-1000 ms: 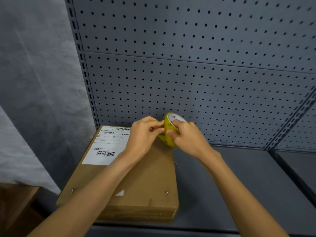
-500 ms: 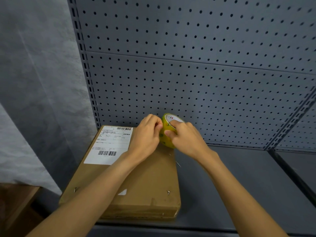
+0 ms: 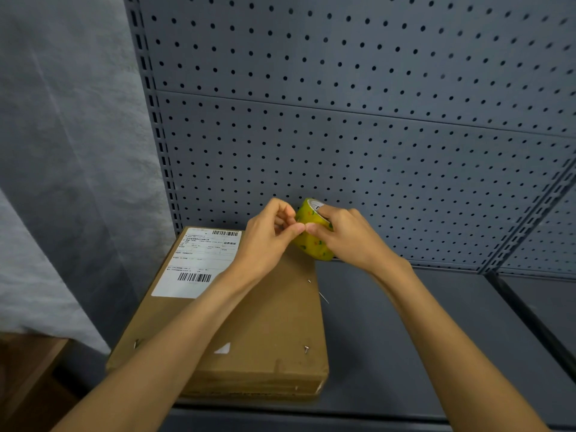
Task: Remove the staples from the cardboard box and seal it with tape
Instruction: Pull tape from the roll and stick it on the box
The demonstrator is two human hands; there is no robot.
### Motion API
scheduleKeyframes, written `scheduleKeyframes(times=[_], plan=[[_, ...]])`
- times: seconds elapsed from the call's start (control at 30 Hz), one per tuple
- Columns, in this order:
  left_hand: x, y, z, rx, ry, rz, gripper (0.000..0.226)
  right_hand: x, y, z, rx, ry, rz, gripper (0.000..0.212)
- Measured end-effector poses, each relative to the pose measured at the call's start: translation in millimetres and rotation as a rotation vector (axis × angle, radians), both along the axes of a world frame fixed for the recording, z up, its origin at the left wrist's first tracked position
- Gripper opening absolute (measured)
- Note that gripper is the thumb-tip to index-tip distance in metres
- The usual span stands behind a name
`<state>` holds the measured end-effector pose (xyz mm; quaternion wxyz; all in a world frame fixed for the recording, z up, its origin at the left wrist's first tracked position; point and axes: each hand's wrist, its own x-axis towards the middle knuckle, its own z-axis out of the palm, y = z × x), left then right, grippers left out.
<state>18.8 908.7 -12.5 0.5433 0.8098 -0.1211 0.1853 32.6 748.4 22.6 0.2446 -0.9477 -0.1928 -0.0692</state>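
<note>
A flat brown cardboard box (image 3: 265,332) lies on the grey shelf, with a white shipping label (image 3: 199,263) on its far left part. Staples stick up near its front right corner (image 3: 307,349), at its front left edge (image 3: 136,343) and at its right edge (image 3: 309,281). Above the box's far right corner my right hand (image 3: 346,238) grips a yellow patterned tape roll (image 3: 311,241). My left hand (image 3: 268,238) has curled fingers and pinches at the roll's surface, thumb tip against the right thumb.
A loose thin metal pin (image 3: 323,297) lies on the grey shelf (image 3: 420,338) just right of the box. A perforated grey back panel (image 3: 343,135) rises behind. A grey fabric wall (image 3: 68,151) is at left, a wooden surface (image 3: 28,369) at lower left.
Both hands and the tape roll stay over the box's far right corner. The left fingers have shifted on the roll, now pinching at its surface by the right thumb.
</note>
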Motion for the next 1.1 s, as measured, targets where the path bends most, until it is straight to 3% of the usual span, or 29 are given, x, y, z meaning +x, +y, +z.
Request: scheduleKeyframes(times=[0.47, 0.63, 0.93, 1.1], plan=[[1, 5, 1, 0.112, -0.151, 0.1, 0.004, -8, -17, -15, 0.21, 0.121, 0.123, 0.03], [0, 2, -3, 0.145, -0.247, 0.125, 0.007, -12, -17, -15, 0.27, 0.056, 0.07, 0.034], [-6, -6, -8, 0.158, -0.319, 0.168, 0.01, -8, -7, 3, -0.051, -0.025, -0.082, 0.032], [-7, -8, -7, 0.111, -0.165, 0.139, 0.016, -7, -6, 10, -0.179, -0.043, -0.126, 0.031]])
